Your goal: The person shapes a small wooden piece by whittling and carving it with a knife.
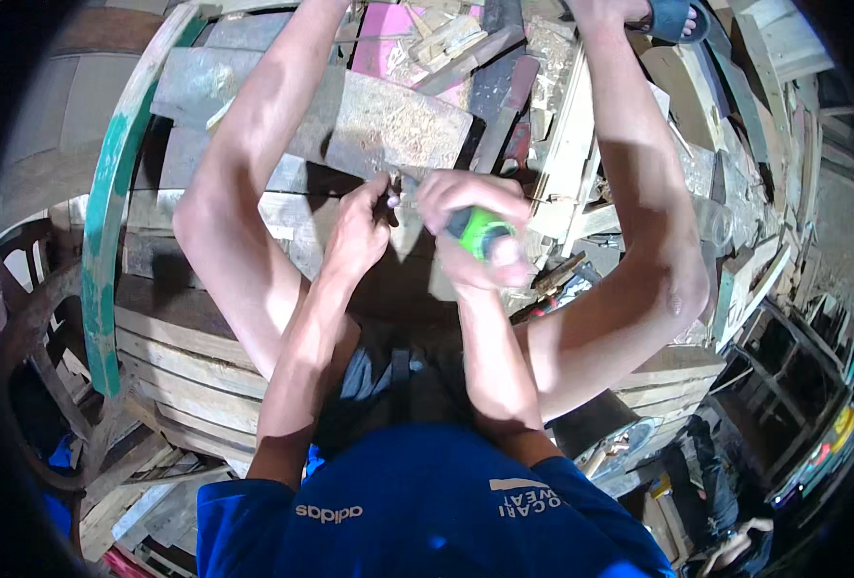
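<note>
My left hand [359, 231] is closed in front of me, thumb and fingers pinched near a small, partly hidden piece that I cannot make out. Just to its right, my right hand [472, 226] wraps round a green-and-black handled tool [485, 234], blurred by motion. The tool's far end points toward the left fingertips, and its kind is unclear. Beyond both hands lies a wooden board [398, 120] sprinkled with sawdust and shavings. My bare legs stretch out on either side of the hands.
Wood scraps [456, 48] lie on a pink surface at the far side. A curved green-painted wooden piece [109, 212] stands at left. Long pale strips [567, 144] lie right of the board. A wooden frame [793, 376] is at the right, and a sandal [675, 19] is at far right.
</note>
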### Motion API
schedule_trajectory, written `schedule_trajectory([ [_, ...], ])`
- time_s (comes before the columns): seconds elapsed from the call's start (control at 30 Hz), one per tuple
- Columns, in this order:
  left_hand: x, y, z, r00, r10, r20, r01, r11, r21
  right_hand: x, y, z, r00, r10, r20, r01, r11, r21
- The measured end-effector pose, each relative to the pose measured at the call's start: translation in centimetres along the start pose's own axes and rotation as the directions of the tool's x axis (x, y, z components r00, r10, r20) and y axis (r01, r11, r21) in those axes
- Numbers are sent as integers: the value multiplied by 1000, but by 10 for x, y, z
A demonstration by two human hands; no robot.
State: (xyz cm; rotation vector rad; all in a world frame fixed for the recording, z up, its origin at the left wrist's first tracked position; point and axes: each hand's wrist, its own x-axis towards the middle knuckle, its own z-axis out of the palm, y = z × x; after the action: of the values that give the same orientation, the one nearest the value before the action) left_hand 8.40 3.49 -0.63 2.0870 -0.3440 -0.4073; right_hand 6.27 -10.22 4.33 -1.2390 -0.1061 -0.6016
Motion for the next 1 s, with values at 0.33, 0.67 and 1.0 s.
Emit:
schedule_trajectory([
  [0.33, -1, -10, 1, 996, -46, 74, 57, 986, -155, 1, -15, 13, 992, 123, -30, -127, 952, -279],
  [0.67, 0, -5, -3, 993, -92, 73, 94, 995, -28, -1, -13, 3, 992, 122, 26, -121, 992, -38],
  [1.0, 0, -5, -1, 997, -39, 60, 43, 997, -57, -3, -16, 7, 983, 159, -94, -166, 984, -66],
])
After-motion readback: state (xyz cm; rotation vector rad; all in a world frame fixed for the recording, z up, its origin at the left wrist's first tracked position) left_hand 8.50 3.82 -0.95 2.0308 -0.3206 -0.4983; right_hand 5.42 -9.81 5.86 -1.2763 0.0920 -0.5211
